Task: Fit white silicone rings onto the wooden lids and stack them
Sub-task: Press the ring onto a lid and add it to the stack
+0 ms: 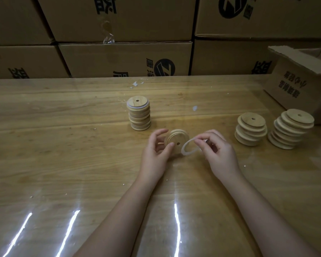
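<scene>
Lid [175, 139]: held on edge over the table's middle, tilted, holed face toward the camera. Left hand [156, 153] grips it, thumb on the face beside the hole, fingers curled over the far rim.

Ring [187, 151]: white, just right of the lid, lower edge close to the table [63, 145]. Right hand [219, 151] pinches its upper part between thumb and forefinger, other fingers loosely curled. Ring-to-lid contact: cannot tell.

Stack [139, 115]: lids piled behind the left hand, upright, a white rim showing under the top lid.

Bare stacks: two leaning piles of lids right of the right hand, nearer one [250, 129] shorter, outer one [290, 129] taller, side by side, slightly apart.

Table: wood under clear glossy film, white scraps scattered on it.

Box [300, 86]: open, on the table's far right corner, behind the outer pile.

Cartons [126, 60]: printed, stacked as a wall along the table's far edge
</scene>
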Demonstrator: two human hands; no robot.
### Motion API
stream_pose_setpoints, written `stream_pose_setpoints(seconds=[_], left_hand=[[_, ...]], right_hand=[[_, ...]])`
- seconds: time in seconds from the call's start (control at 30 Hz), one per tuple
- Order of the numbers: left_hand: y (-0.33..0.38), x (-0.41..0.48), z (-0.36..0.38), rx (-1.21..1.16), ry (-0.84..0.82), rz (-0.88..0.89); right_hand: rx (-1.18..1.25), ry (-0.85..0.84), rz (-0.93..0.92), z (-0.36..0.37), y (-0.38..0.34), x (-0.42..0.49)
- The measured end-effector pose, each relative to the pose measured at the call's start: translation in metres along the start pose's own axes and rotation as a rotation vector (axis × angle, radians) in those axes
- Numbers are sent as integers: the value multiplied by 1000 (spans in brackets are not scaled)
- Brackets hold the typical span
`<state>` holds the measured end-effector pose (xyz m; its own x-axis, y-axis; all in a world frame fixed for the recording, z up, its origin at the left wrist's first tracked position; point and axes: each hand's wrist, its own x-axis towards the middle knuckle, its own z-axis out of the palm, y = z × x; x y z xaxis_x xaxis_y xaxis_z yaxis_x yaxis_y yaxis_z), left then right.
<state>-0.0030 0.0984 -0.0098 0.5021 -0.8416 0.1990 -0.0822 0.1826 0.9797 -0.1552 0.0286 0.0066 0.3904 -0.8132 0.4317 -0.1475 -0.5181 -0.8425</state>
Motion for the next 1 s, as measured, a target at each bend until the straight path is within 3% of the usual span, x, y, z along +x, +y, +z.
stream_pose_setpoints(seconds=[0.2,0.43,0.6,0.8,1.0], left_hand=[[0,-1,1,170,-65,49],[4,-4,2,166,-122,49],[7,-6,3,137,-143,45],[9,-9,2,179,-178,102],[1,-6,5,238,-78,133]], right_hand=[[36,-13,12,0,-2,2],[101,-42,142,6,6,0],[-77,46,-27,10,5,-2],[-66,53,-36,10,7,-1],[-39,42,-36,10,8,-1]])
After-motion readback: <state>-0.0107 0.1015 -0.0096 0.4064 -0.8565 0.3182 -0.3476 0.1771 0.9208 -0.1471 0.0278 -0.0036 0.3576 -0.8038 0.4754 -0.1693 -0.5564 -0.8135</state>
